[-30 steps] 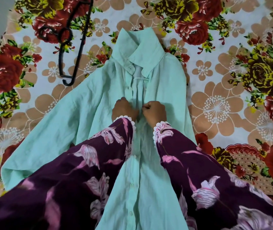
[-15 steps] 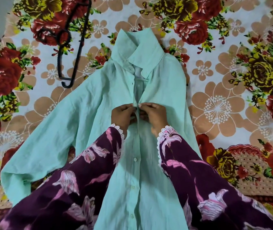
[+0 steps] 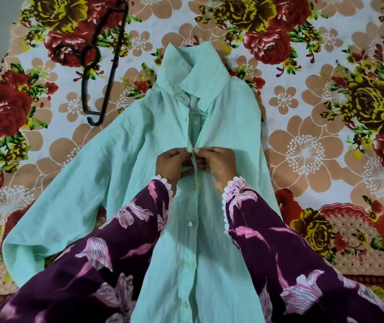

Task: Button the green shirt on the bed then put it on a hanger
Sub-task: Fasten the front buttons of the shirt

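A mint green shirt [image 3: 139, 159] lies face up on the flowered bed sheet, collar toward the far side. Its front is closed with white buttons from the hem up to chest height; above that the two edges gape apart up to the collar. My left hand [image 3: 171, 165] pinches the left edge of the placket at chest height. My right hand [image 3: 219, 165] pinches the right edge, fingertips touching the left hand's. A black hanger [image 3: 103, 73] rests on the sheet at the far left, apart from the shirt.
The bed sheet [image 3: 314, 148] with large red, yellow and tan flowers covers everything in view. The shirt's left sleeve [image 3: 53, 201] spreads out toward the near left. My purple flowered sleeves cross the shirt's lower half. A grey floor strip shows at far left.
Both hands have moved slightly up the placket and now pinch the two edges together with fingertips showing. One more fastened button is exposed below my wrists.
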